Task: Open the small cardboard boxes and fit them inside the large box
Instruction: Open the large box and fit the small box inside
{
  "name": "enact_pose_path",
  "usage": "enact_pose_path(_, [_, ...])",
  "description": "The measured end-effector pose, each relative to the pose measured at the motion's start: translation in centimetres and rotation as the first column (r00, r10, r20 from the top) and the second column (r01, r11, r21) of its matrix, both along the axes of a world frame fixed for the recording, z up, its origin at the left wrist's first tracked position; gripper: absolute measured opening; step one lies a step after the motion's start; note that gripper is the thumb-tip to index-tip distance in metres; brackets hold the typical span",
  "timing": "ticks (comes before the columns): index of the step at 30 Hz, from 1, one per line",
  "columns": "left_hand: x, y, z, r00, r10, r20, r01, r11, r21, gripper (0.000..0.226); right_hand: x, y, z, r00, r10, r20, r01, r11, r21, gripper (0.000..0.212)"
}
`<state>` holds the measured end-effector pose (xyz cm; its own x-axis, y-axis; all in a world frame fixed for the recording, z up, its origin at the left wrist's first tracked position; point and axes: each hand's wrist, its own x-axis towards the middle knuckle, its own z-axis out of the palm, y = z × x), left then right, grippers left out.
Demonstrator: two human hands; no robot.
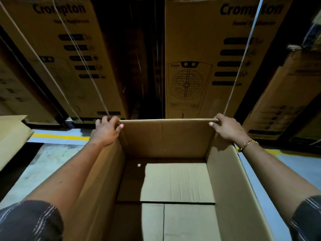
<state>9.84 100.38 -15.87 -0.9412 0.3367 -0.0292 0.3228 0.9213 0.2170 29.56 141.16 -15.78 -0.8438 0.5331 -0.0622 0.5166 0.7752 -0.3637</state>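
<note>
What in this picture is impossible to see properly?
Head view:
- Fingers of the right hand: hidden behind the far wall of the large box.
- Near end of that box: cut off by bottom edge.
- Small print on the stacked cartons: blurred.
- Left cardboard sheet: cut off by left edge.

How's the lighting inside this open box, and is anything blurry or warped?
Head view: the open box has a bright floor patch, its left in shadow; the stacked cartons behind are dim, their print soft; wide-angle distortion leans them outward; the left hand and right hand look sharp.
</note>
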Motion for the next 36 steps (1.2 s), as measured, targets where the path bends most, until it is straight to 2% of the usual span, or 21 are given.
enact_pose_path(4, [0.6,0.1,0.3,0.999,-0.010,-0.042,0.009,1.000,-0.007,0.040,0.1,-0.3,0.1,1.000,-0.023,-0.010,0.023,1.000,0.012,0.029])
enact_pose_path(7, [1.3,-0.2,0.1,0.992,-0.007,-0.127,0.008,1.000,0.004,0.042,0.1,-1.2,0.3,0.998,-0.064,-0.014,0.064,0.998,0.022,0.031])
enact_pose_path(10, [2.2,-0.9,0.7,0.982,0.115,-0.153,-0.077,0.969,0.233,0.047,1.1,-2.3,1.2,0.992,-0.124,0.018,0.123,0.991,0.045,0.046])
enact_pose_path(12, [2.8,-1.8,1.2,0.984,0.159,-0.082,-0.122,0.931,0.345,0.055,2.7,-2.9,1.8,0.986,-0.143,0.081,0.140,0.989,0.039,0.061])
enact_pose_path(13, [3.5,-2.4,1.4,0.990,0.143,-0.012,-0.130,0.932,0.339,0.062,3.9,-3.3,2.1,0.983,-0.136,0.126,0.133,0.991,0.031,0.065])
enact_pose_path(15, [6.1,-4.0,1.4,0.993,0.077,0.095,-0.096,0.971,0.219,0.076,7.1,-4.8,2.5,0.974,-0.106,0.198,0.107,0.994,0.007,0.064])
enact_pose_path(18, [11.6,-8.0,0.7,0.981,0.084,0.175,-0.105,0.988,0.113,0.087,13.8,-7.9,2.3,0.971,-0.089,0.222,0.098,0.995,-0.029,0.060])
enact_pose_path(21, [18.1,-12.6,0.3,0.967,0.099,0.236,-0.126,0.986,0.105,0.079,21.5,-11.7,2.0,0.969,-0.094,0.228,0.104,0.994,-0.030,0.059])
enact_pose_path(25, [27.3,-18.3,-0.6,0.930,0.142,0.339,-0.196,0.972,0.131,0.074,31.6,-17.8,1.6,0.948,-0.132,0.289,0.168,0.980,-0.105,0.071])
enact_pose_path(29, [34.2,-22.5,-1.1,0.916,0.169,0.365,-0.224,0.968,0.113,0.074,39.9,-22.7,1.6,0.927,-0.156,0.341,0.195,0.977,-0.083,0.070])
enact_pose_path(32, [37.2,-23.8,-0.9,0.909,0.181,0.375,-0.233,0.967,0.099,0.071,43.0,-25.6,1.8,0.913,-0.216,0.346,0.257,0.963,-0.079,0.062])
enact_pose_path(36, [38.4,-23.4,-0.1,0.900,0.156,0.406,-0.261,0.940,0.218,0.064,43.0,-26.0,2.4,0.928,-0.253,0.273,0.292,0.950,-0.114,0.042])
